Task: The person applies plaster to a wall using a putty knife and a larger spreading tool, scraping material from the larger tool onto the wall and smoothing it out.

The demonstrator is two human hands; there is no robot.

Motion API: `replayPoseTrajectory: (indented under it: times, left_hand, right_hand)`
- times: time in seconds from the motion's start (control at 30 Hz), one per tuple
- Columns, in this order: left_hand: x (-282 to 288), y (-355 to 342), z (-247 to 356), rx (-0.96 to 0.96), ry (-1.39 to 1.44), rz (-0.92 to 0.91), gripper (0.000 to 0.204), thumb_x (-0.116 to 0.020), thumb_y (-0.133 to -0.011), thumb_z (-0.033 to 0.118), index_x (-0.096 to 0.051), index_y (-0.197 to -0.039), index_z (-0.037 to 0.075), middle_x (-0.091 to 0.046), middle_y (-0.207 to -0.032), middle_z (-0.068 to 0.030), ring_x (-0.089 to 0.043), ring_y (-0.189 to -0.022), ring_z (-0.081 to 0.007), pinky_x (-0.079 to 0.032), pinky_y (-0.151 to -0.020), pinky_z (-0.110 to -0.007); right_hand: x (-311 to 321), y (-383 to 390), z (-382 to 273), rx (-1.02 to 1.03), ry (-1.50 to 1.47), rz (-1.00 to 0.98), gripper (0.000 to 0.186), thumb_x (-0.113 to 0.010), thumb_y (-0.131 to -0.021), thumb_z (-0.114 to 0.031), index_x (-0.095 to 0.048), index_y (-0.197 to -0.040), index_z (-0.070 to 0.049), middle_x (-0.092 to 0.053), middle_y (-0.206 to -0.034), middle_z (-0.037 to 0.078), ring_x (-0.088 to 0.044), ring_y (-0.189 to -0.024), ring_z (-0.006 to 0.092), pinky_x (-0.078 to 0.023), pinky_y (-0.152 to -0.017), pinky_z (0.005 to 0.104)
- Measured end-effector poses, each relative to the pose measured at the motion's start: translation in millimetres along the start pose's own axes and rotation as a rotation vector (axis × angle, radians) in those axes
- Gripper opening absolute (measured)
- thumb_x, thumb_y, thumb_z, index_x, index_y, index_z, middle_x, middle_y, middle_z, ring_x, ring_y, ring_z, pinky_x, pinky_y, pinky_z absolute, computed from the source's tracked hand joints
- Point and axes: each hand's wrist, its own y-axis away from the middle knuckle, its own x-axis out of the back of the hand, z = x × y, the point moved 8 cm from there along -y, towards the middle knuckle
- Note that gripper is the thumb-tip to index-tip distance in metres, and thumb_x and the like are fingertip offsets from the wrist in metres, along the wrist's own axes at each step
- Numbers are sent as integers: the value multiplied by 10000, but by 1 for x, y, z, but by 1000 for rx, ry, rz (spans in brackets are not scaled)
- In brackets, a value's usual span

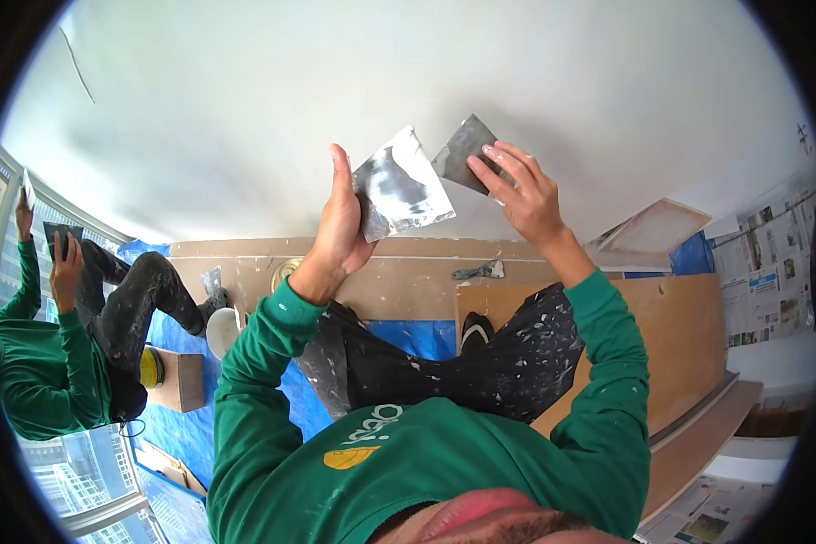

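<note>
White paste crusts the edges of the silver blade (403, 186), which stands at twelve o'clock, reckoned from the middle of the view. The left hand (338, 222) holds it from the eleven o'clock side, thumb raised and apart, palm against the blade's left edge, fingers mostly hidden. At two o'clock the right hand (528, 199) holds a grey blade (462, 150), its fingers fanned over the face; the blade itself sits at one. The grey blade's left corner comes right up to the silver blade's right edge, and I cannot tell whether they touch.

Beyond both upper edges, the white wall (245, 109) spreads from ten to two o'clock, leaving wide room to either side of the hands. Along its foot runs a brown floor covering (399, 295), with a smeared putty knife (478, 271) just off centre toward three. A paste-edged panel (655, 225) leans near three o'clock, narrowing the low right side; a tan board (644, 317) reaches past it toward four, and newspaper sheets (772, 263) hang farther out.

Between eight and nine, a white bucket (222, 334) stands near a wooden box (181, 385), well apart from the blades. Outermost there, a co-worker (54, 354) in a green top raises two blades.
</note>
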Motion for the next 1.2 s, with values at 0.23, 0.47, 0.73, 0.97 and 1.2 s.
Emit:
replayPoseTrajectory:
  times: [0.23, 0.47, 0.73, 0.97, 1.2]
  left_hand:
    - [4, -15, 3, -149, -37, 105, 770, -261, -1033, 610, -456, -1383, -48, -591, -1307, -167, -599, -1205, -261, -489, -1035, -406]
    - [4, -26, -8, -195, 15, 187, 695, -250, -1066, 527, -484, -1340, -67, -600, -1286, -173, -611, -1174, -252, -484, -1039, -389]
    - [-3, -32, -12, -181, -33, 151, 643, -312, -1069, 504, -495, -1329, -55, -618, -1255, -137, -613, -1147, -218, -473, -1005, -355]
    - [-2, -30, -12, -139, -43, 171, 620, -340, -1068, 489, -516, -1287, -64, -629, -1222, -136, -626, -1098, -208, -489, -981, -356]
    - [-10, -24, -12, -128, -71, 165, 622, -319, -1073, 483, -532, -1260, -70, -644, -1186, -146, -636, -1083, -214, -497, -980, -361]
  right_hand:
    - [0, 29, 17, -712, -788, 313, 186, -461, -1048, -99, -589, -1121, 14, -592, -895, 26, -499, -784, 66, -392, -666, 182]
    - [4, 31, -5, -855, -974, 618, 178, -436, -1052, -95, -524, -928, -2, -447, -745, -69, -335, -647, 13, -265, -553, 204]
    - [11, 23, -27, -745, -935, 597, 237, -407, -1028, -54, -565, -1149, 73, -575, -933, 49, -481, -769, 78, -396, -668, 233]
    - [14, 18, -33, -744, -834, 399, 257, -396, -1014, -54, -550, -1163, 86, -575, -1091, 147, -570, -942, 201, -463, -829, 311]
    - [6, 16, -39, -777, -908, 384, 248, -401, -1034, -86, -552, -1149, 73, -586, -1039, 124, -564, -902, 183, -458, -801, 298]
